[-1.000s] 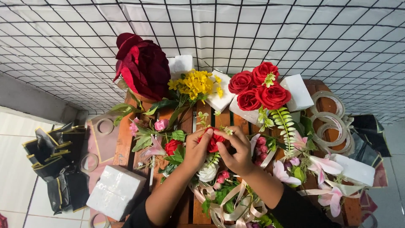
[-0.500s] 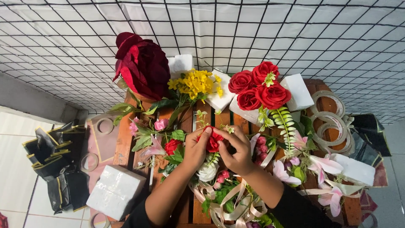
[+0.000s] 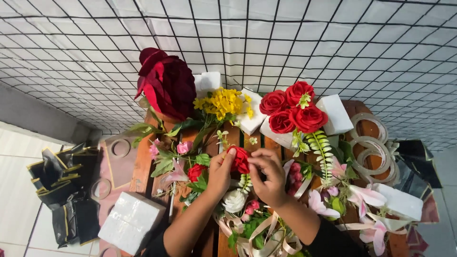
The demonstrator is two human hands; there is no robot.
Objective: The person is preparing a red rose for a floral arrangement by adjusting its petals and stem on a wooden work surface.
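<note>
A white wall (image 3: pixel 333 43) crossed by a black wire grid rises behind a wooden slatted table (image 3: pixel 143 162) crowded with artificial flowers. Near the table's middle, the left hand (image 3: pixel 220 172) and the right hand (image 3: pixel 269 175) meet around a small red rose (image 3: pixel 239 159); the fingertips of both are pinched closed on it, holding it just above the slats. At the far edge stand a large dark red velvet rose (image 3: pixel 166 85), a yellow flower cluster (image 3: pixel 223 102) and a bunch of red roses (image 3: pixel 293 112) among white foam blocks (image 3: pixel 335 114). Another foam block (image 3: pixel 131 222) lies at the near left corner. Rolls of clear tape (image 3: pixel 373 143) rest at the right edge.
</note>
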